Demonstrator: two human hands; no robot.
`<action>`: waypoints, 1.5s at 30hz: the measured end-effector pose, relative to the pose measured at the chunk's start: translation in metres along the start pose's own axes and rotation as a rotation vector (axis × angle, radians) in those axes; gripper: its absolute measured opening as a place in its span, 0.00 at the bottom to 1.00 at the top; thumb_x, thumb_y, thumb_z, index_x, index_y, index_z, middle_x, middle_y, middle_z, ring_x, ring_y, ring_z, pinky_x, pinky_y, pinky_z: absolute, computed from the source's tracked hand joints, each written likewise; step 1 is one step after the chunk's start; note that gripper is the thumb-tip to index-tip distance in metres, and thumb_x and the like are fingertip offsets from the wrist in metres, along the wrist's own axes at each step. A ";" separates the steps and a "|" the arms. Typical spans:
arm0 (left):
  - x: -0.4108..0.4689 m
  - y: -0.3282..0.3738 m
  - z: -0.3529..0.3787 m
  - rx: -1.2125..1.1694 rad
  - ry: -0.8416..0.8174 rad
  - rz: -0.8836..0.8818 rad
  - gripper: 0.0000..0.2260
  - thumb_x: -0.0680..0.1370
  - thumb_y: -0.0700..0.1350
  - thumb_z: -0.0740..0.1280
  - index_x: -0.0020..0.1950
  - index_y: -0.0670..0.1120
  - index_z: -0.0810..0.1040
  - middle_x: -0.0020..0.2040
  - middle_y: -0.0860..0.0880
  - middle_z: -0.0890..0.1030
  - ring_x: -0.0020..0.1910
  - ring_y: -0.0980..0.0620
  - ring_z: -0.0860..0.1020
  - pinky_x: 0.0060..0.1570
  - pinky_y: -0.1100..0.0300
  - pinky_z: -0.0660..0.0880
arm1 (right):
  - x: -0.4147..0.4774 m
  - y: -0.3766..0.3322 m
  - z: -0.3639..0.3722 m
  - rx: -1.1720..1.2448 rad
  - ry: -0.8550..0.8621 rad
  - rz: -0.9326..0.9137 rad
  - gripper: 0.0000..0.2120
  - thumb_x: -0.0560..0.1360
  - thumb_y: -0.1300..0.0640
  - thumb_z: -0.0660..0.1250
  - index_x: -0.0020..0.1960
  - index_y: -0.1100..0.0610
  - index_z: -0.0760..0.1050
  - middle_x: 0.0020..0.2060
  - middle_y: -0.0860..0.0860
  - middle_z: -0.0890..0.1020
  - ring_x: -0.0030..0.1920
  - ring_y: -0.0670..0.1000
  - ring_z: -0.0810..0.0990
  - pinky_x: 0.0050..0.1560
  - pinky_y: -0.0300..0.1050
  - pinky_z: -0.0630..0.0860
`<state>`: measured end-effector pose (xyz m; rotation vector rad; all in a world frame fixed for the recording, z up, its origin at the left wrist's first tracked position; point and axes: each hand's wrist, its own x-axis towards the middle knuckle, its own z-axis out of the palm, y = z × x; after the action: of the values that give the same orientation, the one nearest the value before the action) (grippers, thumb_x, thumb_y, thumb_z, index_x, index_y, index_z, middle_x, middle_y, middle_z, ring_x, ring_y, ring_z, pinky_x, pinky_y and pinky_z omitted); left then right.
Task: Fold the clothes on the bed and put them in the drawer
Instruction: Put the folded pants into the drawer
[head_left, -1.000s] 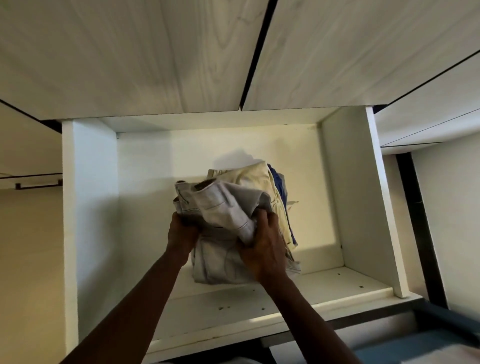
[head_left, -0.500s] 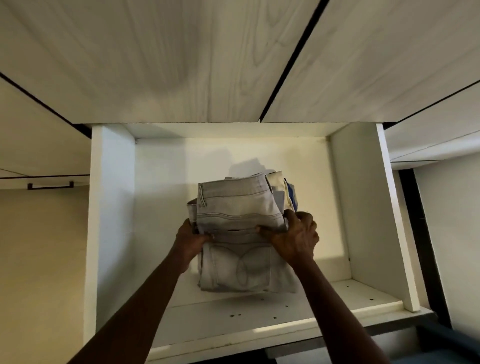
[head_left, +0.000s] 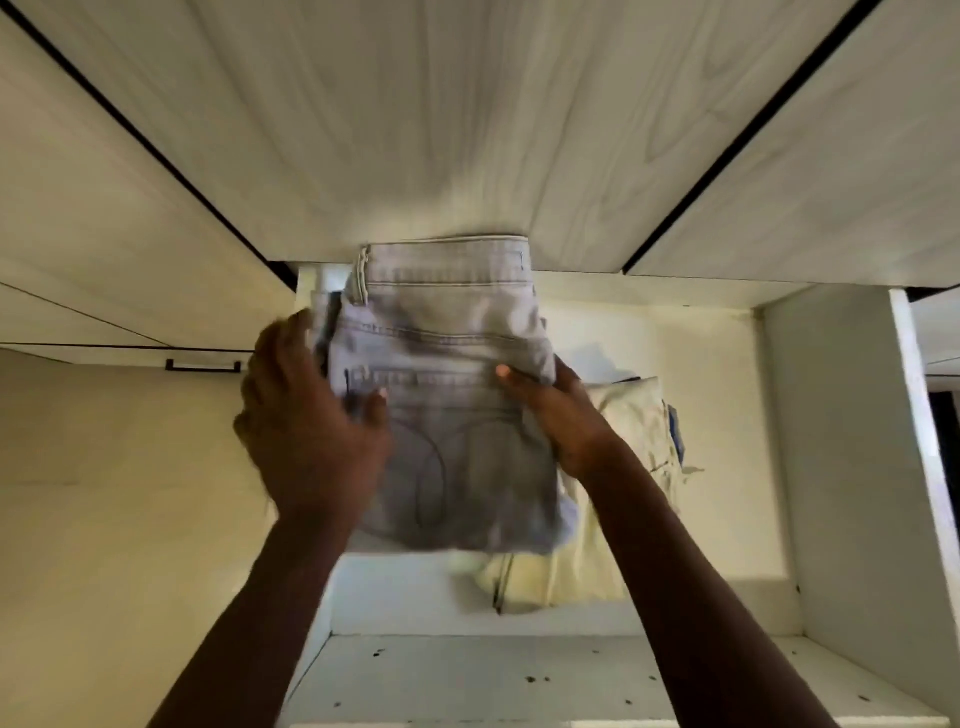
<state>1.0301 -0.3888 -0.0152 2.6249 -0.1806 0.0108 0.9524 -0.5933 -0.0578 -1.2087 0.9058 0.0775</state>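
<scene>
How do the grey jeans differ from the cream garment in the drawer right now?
The grey jeans are washed grey denim; the cream garment is pale yellow. The grey jeans are gripped at both sides by the left hand and right hand; the cream garment lies in the drawer with no hand gripping it. The grey jeans are in front; the cream garment is partly hidden behind them. Both look folded.

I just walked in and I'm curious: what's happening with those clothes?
A person is putting laundry away. The left hand and right hand hold a folded pair of pale grey denim jeans by its two sides, raised in front of the open white drawer. Inside, toward the right, lies a folded cream fabric garment with a bit of blue cloth showing at its right edge. The jeans are not yet set down.
</scene>
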 end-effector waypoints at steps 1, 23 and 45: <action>0.002 0.002 0.012 0.101 0.015 0.178 0.38 0.73 0.53 0.73 0.80 0.51 0.63 0.80 0.45 0.63 0.77 0.40 0.65 0.67 0.40 0.68 | 0.032 0.013 0.011 0.002 0.011 0.035 0.23 0.68 0.51 0.81 0.61 0.55 0.82 0.54 0.55 0.87 0.57 0.57 0.85 0.61 0.59 0.81; -0.007 -0.022 0.169 0.102 -0.262 0.165 0.27 0.76 0.58 0.71 0.70 0.47 0.71 0.68 0.37 0.74 0.68 0.35 0.72 0.64 0.40 0.70 | -0.034 0.081 -0.136 -0.521 0.587 0.001 0.31 0.74 0.52 0.77 0.74 0.55 0.70 0.65 0.55 0.78 0.64 0.56 0.78 0.61 0.53 0.77; -0.236 0.125 0.173 0.050 -0.297 -0.069 0.31 0.69 0.48 0.79 0.69 0.52 0.73 0.72 0.46 0.67 0.69 0.43 0.69 0.60 0.48 0.76 | -0.006 0.144 -0.239 -0.618 0.021 0.115 0.39 0.74 0.46 0.76 0.78 0.54 0.62 0.68 0.55 0.77 0.67 0.58 0.76 0.63 0.49 0.75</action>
<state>0.7755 -0.5517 -0.1149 2.6698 -0.1932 -0.4044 0.7427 -0.7317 -0.1793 -1.7265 1.0046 0.4650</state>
